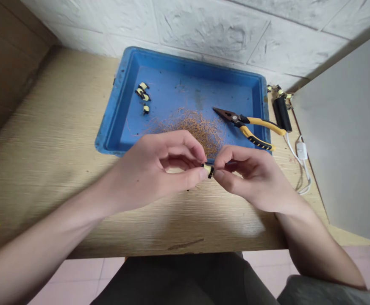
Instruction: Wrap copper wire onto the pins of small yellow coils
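Observation:
A small transformer (207, 168), black at the ends with yellow tape round its middle, is held just over the near edge of the blue tray. My left hand (168, 165) pinches its left end between thumb and fingertips. At the other end, my right hand (246, 173) has its thumb and forefinger closed at the black edge; any thin wire between them is too small to make out. Beyond both hands, a heap of copper-coloured wire clippings (200, 127) lies in the tray. Several similar transformers (146, 97) rest at the tray's left side.
The blue tray (191, 63) stands on a wooden table (60, 127) against a white wall. Long-nose pliers (235, 118) lean over its right rim, yellow handles outward. Further right are a black cylinder (282, 113), a white cable with a switch (301, 151) and a pale panel (346, 127).

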`<state>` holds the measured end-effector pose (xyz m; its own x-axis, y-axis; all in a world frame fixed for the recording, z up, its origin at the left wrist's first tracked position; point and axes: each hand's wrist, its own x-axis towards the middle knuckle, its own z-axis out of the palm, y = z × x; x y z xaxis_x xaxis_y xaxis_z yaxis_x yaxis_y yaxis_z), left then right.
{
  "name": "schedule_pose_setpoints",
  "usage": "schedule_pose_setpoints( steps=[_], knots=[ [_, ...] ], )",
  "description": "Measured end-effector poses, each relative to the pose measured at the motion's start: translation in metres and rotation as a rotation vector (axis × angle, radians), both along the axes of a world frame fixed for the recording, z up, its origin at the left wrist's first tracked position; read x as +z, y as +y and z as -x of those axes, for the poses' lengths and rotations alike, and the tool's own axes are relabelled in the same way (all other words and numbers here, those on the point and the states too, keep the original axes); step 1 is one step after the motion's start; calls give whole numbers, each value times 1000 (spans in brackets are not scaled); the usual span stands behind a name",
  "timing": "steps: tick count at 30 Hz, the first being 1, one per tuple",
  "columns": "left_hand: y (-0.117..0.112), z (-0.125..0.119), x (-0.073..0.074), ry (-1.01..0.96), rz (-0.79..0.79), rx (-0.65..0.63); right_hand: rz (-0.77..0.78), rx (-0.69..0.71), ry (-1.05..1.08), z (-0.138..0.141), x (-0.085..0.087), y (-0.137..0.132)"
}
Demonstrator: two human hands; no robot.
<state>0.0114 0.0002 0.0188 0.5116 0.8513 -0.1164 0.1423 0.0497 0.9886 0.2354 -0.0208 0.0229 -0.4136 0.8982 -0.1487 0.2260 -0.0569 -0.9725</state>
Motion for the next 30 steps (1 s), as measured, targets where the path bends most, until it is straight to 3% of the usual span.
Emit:
schedule_pose_setpoints(
  steps=[30],
  knots=[
    [2,1,1,72,-10,20,-179,0,-107,1,0,0]
  ],
)
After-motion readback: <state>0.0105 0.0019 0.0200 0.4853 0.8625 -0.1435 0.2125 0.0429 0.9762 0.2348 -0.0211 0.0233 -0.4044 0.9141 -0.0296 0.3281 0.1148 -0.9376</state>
